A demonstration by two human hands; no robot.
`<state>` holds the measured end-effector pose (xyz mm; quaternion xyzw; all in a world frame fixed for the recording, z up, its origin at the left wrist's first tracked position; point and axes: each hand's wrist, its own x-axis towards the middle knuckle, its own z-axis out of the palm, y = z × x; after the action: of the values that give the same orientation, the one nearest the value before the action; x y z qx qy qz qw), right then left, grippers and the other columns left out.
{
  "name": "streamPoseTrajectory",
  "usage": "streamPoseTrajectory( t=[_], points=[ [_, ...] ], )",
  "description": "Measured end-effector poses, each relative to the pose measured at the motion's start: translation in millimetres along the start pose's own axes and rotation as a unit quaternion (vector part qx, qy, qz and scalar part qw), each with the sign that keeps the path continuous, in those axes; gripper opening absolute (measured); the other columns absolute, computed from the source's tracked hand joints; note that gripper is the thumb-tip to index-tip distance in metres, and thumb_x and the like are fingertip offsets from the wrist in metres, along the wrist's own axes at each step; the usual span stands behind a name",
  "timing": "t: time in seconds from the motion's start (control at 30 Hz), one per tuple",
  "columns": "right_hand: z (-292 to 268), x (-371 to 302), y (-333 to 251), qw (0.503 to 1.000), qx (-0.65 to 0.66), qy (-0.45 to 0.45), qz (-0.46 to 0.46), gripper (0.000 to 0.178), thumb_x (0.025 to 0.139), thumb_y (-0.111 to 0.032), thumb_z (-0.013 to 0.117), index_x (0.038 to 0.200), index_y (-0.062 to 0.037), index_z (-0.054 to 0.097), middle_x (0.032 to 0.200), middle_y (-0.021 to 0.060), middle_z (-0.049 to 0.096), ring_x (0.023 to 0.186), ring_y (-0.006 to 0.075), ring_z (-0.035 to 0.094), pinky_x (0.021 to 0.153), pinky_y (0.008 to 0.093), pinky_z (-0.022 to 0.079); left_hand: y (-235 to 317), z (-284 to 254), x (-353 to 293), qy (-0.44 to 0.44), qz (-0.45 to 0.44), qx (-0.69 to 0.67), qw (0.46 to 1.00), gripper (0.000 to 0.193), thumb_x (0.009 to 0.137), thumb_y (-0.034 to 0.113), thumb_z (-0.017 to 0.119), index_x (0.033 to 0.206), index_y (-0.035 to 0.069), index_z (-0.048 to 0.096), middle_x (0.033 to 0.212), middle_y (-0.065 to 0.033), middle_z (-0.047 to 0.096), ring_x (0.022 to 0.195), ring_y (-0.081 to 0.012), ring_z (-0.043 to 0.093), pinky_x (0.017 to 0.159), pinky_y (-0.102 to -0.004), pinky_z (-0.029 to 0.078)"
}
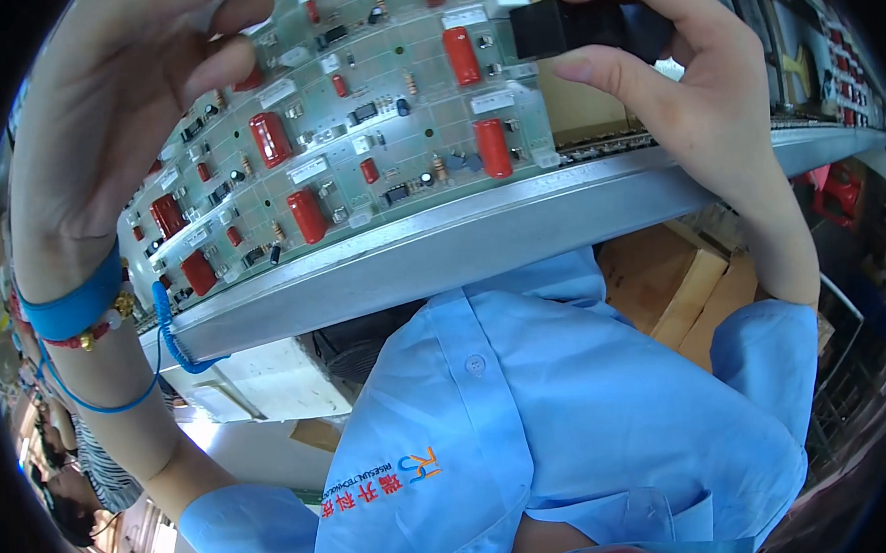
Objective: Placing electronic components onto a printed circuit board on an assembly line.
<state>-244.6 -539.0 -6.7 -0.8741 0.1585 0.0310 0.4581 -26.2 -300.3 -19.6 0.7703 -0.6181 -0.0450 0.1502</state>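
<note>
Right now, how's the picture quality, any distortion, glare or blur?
Head view: strong fisheye, so the metal rail bends and the corners go black; the left hand up close looks soft, the circuit board stays fairly sharp; bright washout at lower left; the right hand holds a black part.

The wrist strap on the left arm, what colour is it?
Blue: the wrist strap with its coiled blue cord, seen best in the head view.

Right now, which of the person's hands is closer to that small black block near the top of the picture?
The right hand. Its fingers pinch the black block above the green circuit board. The left hand is far across the board, fingers resting on its left part.
</note>
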Motion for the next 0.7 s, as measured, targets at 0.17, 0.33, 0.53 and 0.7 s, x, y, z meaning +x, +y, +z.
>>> streamPoseTrajectory(
  t=[0.17, 0.33, 0.53, 0.7],
  points=[
    [9.1, -3.5, 40.4, 0.98, -0.089, 0.038, -0.176, 0.032, 0.086, -0.006, 0.074, 0.116, -0.0008, 0.065, 0.112, 0.0058, 0.066, 0.098, 0.0133, 0.065, 0.082, 0.024, 0.054, -33.4, 10.1, -33.2, 0.043, -0.024, -0.043, 0.998, 0.018, 0.081, 0.002, 0.071, 0.097, 0.005, 0.064, 0.078, -0.0029, 0.064, 0.059, -0.0155, 0.056, 0.051, -0.0272, 0.044],
    [14.4, -5.3, 23.5, 0.966, -0.166, 0.078, -0.183, 0.032, 0.081, 0.001, 0.075, 0.111, -0.0019, 0.067, 0.114, 0.0062, 0.067, 0.097, 0.0132, 0.066, 0.078, 0.0234, 0.053, -29.5, 20.2, -62.3, 0.074, -0.049, -0.08, 0.993, 0.019, 0.081, 0.002, 0.071, 0.098, 0.005, 0.064, 0.079, -0.0022, 0.064, 0.059, -0.0145, 0.055, 0.051, -0.0266, 0.043],
    [19.3, -6.8, 7.7, 0.947, -0.252, 0.106, -0.169, 0.031, 0.079, 0.004, 0.074, 0.109, -0.001, 0.067, 0.11, 0.0081, 0.069, 0.095, 0.0165, 0.067, 0.077, 0.025, 0.054, -25.3, 28.3, -77.3, 0.097, -0.064, -0.114, 0.987, 0.019, 0.081, 0.001, 0.071, 0.098, 0.005, 0.065, 0.079, -0.0014, 0.063, 0.059, -0.0133, 0.054, 0.05, -0.0258, 0.042],
    [18.2, -3.1, -1.5, 0.91, -0.328, 0.096, -0.234, 0.032, 0.077, 0.007, 0.073, 0.107, -0.0006, 0.067, 0.104, 0.0105, 0.068, 0.092, 0.0238, 0.067, 0.078, 0.0292, 0.054, -30.8, 32.1, -90.2, 0.11, -0.066, -0.14, 0.982, 0.019, 0.081, 0.001, 0.072, 0.099, 0.005, 0.065, 0.079, -0.0007, 0.063, 0.058, -0.0123, 0.053, 0.05, -0.0251, 0.041]
  ],
)
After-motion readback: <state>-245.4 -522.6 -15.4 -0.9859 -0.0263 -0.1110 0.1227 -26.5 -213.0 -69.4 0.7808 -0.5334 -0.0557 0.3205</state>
